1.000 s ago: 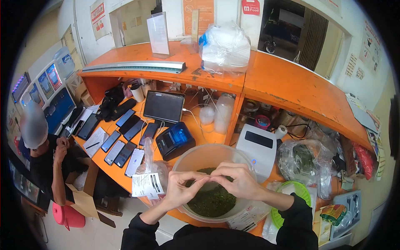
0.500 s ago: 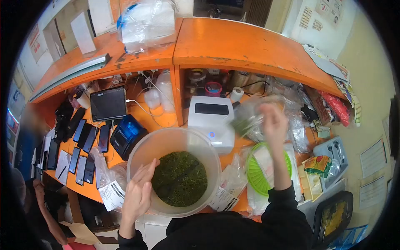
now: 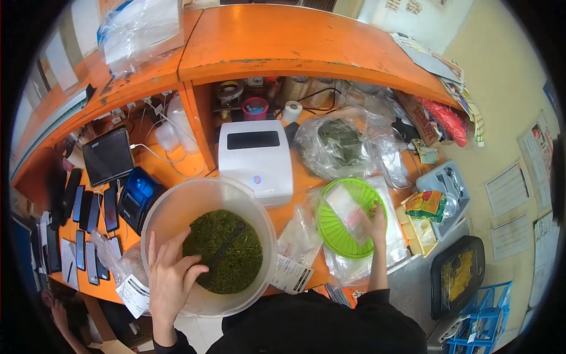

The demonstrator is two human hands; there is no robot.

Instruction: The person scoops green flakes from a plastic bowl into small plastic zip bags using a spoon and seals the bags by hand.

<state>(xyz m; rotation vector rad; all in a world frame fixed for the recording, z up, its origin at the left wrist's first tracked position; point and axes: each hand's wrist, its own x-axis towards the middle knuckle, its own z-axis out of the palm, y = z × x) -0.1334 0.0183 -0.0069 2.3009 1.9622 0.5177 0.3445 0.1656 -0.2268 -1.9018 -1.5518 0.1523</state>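
Note:
A large translucent tub (image 3: 154, 206) holds finely chopped dark green leaves (image 3: 236, 259). A dark, thin-handled utensil (image 3: 229, 243) lies on the leaves. My left hand (image 3: 170, 272) is over the tub's left rim, fingers spread and holding nothing. At the bright green ribbed basket (image 3: 330, 239), my right hand (image 3: 371, 223) reaches in from the right with fingers apart. It touches, or nearly touches, the clear flat plastic bags (image 3: 345, 207) lying in the basket. Behind it, a big clear plastic bag (image 3: 309, 144) contains packed greens (image 3: 342, 141).
A white machine (image 3: 256, 162) with a dark display stands behind the tub. Several phones (image 3: 111, 206), a tablet (image 3: 109, 156) and a blue-screened device (image 3: 140, 197) are at left. On the right are a grey cutlery tray (image 3: 457, 189) and a cream box (image 3: 417, 233). An orange shelf (image 3: 306, 41) overhangs the back.
My right hand has let go of a small bag of greens over the big clear bag and come down to the green basket. My left hand's fingers have spread. The view has shifted rightward.

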